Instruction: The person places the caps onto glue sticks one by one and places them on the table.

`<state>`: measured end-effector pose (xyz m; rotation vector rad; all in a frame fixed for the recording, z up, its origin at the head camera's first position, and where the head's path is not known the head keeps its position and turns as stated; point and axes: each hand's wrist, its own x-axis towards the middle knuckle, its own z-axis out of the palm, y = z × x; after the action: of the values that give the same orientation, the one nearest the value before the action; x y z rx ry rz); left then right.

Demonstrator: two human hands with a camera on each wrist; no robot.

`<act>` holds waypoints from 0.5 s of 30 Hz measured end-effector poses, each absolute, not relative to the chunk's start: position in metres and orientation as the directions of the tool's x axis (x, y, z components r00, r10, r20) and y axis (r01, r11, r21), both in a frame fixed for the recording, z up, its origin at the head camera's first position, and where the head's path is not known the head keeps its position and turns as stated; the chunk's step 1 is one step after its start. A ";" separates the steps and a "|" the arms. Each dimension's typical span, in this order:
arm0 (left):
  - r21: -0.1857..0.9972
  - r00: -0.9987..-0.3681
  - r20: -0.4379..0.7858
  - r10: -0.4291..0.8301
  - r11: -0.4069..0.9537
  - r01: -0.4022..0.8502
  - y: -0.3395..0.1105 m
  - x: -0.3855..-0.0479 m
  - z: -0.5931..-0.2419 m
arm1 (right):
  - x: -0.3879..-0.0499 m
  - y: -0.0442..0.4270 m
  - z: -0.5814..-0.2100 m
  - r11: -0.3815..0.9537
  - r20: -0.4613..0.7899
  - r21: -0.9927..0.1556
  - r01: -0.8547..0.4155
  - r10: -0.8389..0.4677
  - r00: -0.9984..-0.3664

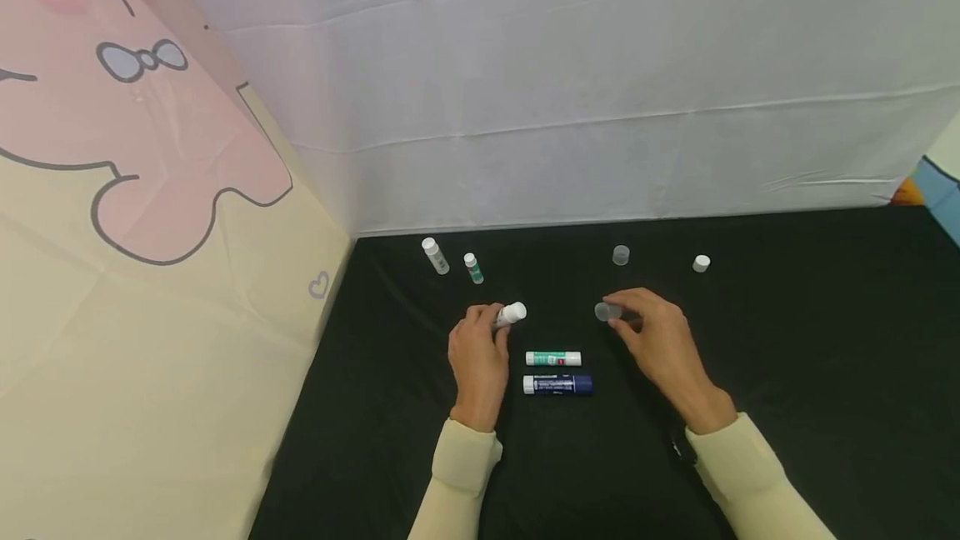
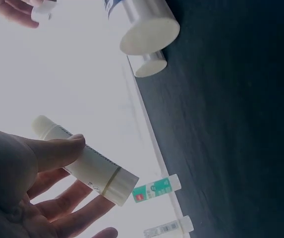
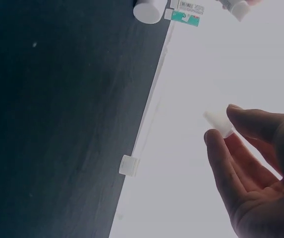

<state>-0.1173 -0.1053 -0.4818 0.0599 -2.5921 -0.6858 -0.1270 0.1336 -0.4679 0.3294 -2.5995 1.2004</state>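
My left hand [image 1: 480, 357] grips a white glue stick [image 2: 97, 166] between thumb and fingers. Its narrower whitish end points away from the palm in the left wrist view. My right hand [image 1: 660, 340] pinches a small translucent cap [image 1: 607, 312] by its side with thumb and fingertips, clear of the cloth in the right wrist view [image 3: 218, 122]. Between the two hands, nearer the body, lie a green-and-white glue stick [image 1: 553, 358] and a larger dark-blue one [image 1: 558, 384], side by side.
At the back left stand a white glue stick [image 1: 435, 257] and a small green one [image 1: 474, 268]. A translucent cap [image 1: 621, 255] and a white cap [image 1: 701, 263] sit at the back right. The black cloth [image 1: 810, 357] ends at a pale curtain [image 1: 562, 107].
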 end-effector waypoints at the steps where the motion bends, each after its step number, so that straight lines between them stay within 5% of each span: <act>1: 0.475 -0.897 0.417 -0.150 0.877 0.074 -0.104 -0.117 -0.482 | -0.127 0.133 -0.468 0.630 0.325 -0.711 -0.312 -0.098 -0.941; 15: 0.439 -0.902 0.422 -0.095 0.892 0.111 -0.093 -0.113 -0.481 | -0.123 0.125 -0.466 0.603 0.351 -0.712 -0.360 -0.137 -0.926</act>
<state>-0.1134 -0.0930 -0.4812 -0.0114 -2.6168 -0.6430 -0.1230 0.1247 -0.4658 0.4070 -2.5711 1.2272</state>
